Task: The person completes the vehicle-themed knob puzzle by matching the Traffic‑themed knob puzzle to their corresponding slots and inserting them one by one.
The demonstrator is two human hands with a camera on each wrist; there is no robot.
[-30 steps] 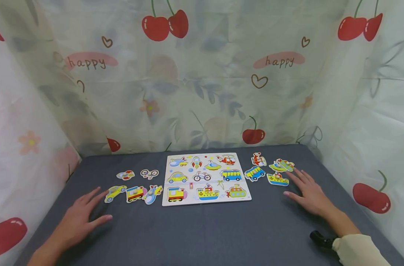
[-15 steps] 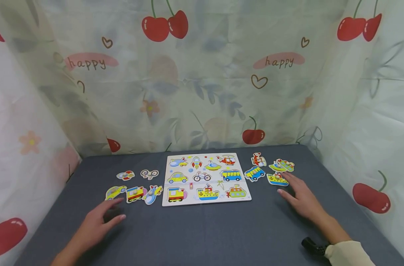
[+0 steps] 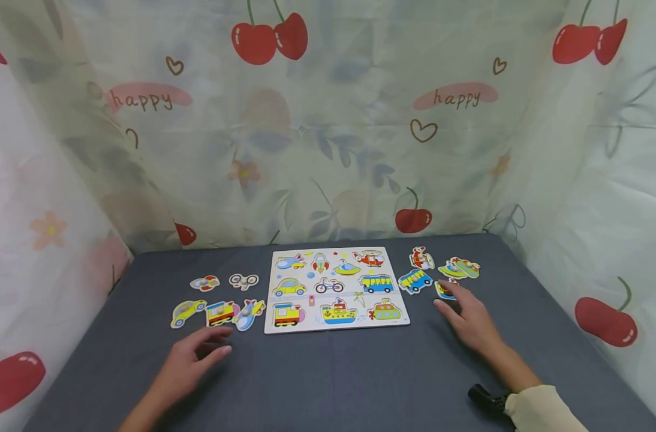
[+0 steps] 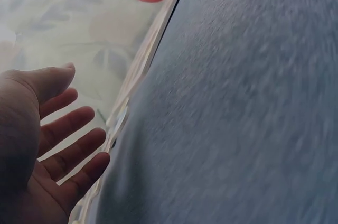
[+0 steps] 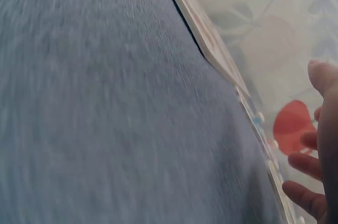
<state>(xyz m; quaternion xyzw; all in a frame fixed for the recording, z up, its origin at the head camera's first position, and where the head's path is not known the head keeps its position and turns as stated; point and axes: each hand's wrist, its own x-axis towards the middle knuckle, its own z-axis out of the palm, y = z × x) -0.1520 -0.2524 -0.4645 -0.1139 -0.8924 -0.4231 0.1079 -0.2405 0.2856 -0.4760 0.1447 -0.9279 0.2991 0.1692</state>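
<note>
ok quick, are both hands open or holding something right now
Left hand: open, holding nothing, near the train puzzle piece.
Right hand: open, holding nothing, partly hiding the ship puzzle piece.

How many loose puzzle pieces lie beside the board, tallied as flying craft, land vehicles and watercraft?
Flying craft: 4 (rocket, plane, helicopter, flying saucer)
Land vehicles: 4 (bicycle, car, train, bus)
Watercraft: 2 (submarine; boat, partly hidden by the right hand)
Total: 10 loose pieces
</note>
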